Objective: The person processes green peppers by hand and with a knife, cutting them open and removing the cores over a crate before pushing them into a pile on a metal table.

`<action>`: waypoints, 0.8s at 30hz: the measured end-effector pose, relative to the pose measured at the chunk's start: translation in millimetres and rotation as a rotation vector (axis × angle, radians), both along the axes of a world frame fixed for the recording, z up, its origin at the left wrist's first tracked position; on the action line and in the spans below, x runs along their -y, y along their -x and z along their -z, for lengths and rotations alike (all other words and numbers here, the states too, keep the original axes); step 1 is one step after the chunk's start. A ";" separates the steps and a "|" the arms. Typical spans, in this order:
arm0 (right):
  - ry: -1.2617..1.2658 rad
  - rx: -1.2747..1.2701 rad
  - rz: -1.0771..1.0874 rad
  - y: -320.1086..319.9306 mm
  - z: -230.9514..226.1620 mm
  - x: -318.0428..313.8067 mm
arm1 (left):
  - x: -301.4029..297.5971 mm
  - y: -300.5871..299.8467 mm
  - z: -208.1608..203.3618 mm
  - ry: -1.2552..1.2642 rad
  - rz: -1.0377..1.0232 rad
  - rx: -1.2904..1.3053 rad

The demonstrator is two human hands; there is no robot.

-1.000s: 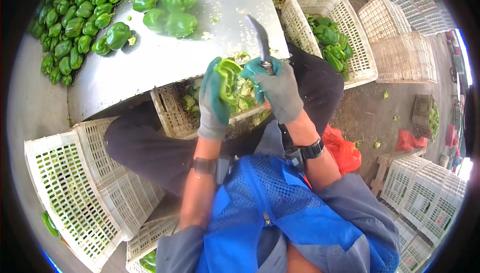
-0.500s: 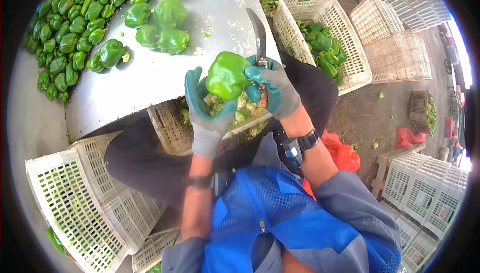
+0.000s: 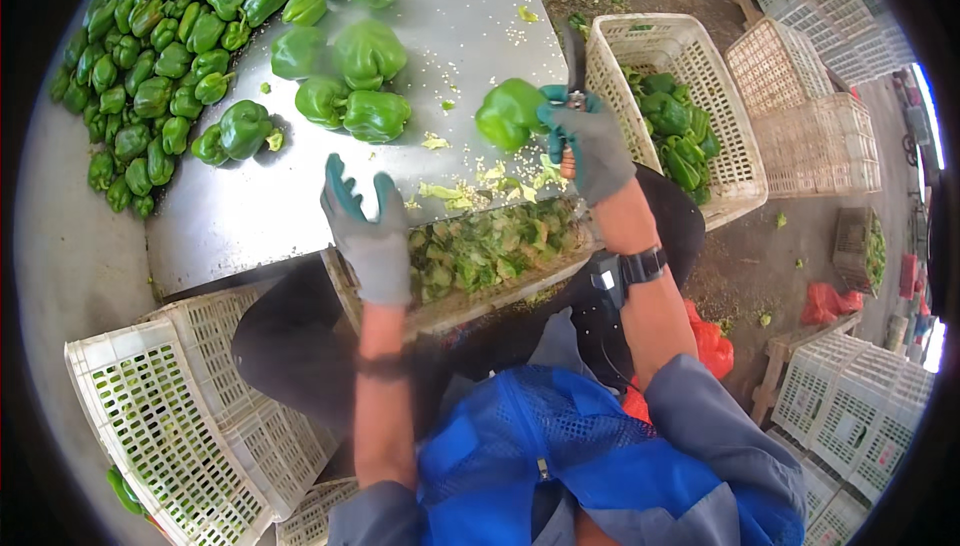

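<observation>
Left hand [image 3: 368,236] has let go of the green pepper [image 3: 510,114] since half a second ago; fingers now spread wide, empty, over the table [image 3: 260,216] edge. Right hand [image 3: 592,146] carries pepper plus knife [image 3: 574,58], fingers closed round both, beside the white crate [image 3: 610,56] of peppers. Scrap crate [image 3: 480,251] below. White slatted crates stacked lower left and right; red bag [image 3: 712,341] on the ground.

Brushed matt metal table [image 3: 300,216], glossy smooth green peppers [image 3: 370,51], perforated white plastic crates [image 3: 150,416], knitted rubber-coated gloves [image 3: 372,246]
</observation>
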State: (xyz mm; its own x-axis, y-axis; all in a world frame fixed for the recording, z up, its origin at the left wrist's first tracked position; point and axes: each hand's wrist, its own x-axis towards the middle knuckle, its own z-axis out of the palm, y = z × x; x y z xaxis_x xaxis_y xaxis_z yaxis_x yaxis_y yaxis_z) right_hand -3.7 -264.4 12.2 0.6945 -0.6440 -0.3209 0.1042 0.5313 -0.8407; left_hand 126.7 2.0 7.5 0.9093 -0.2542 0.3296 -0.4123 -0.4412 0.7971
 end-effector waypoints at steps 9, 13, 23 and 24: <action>0.383 -0.127 0.325 80.9 -44.4 77.2 | 51.1 -99.2 25.3 -0.537 0.054 0.189; 0.785 -0.639 0.383 128.0 -29.5 126.4 | 43.2 -97.8 33.4 -0.219 0.151 0.043; 0.687 -0.420 -0.202 59.2 -49.8 -71.1 | -20.0 2.1 22.2 0.734 0.334 -0.738; 0.808 -0.411 -0.338 54.0 -48.9 -88.5 | -22.2 7.2 21.4 0.685 0.351 -0.701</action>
